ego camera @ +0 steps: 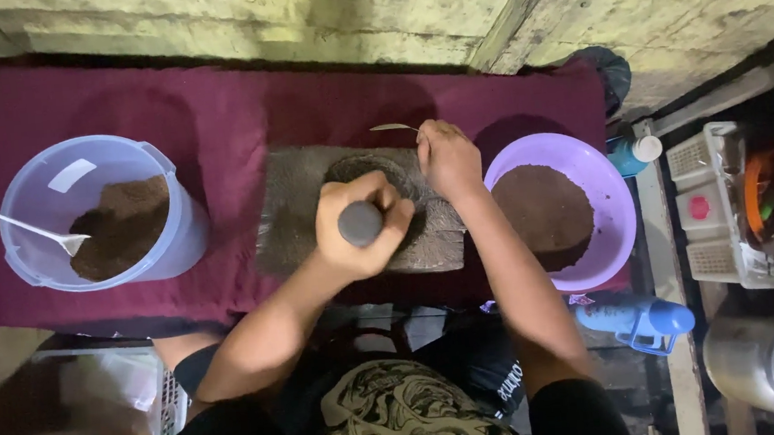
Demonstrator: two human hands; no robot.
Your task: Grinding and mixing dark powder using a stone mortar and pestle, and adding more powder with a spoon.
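Observation:
A grey stone mortar slab (297,207) sits on the maroon cloth (238,109) in the middle. My left hand (365,229) is closed around a dark pestle (360,223) standing upright in the mortar's hollow. My right hand (445,158) holds a metal spoon (393,127) at the mortar's far rim. A clear plastic jug (93,215) with brown powder and a white spoon (29,228) stands to the left. At the right is a purple bowl (610,203) holding brown powder.
A blue bottle (629,154) stands beyond the purple bowl, and a blue plastic pitcher (643,321) lies below it. White baskets (717,207) and a metal pot (773,361) are at the right. A wooden wall runs along the back.

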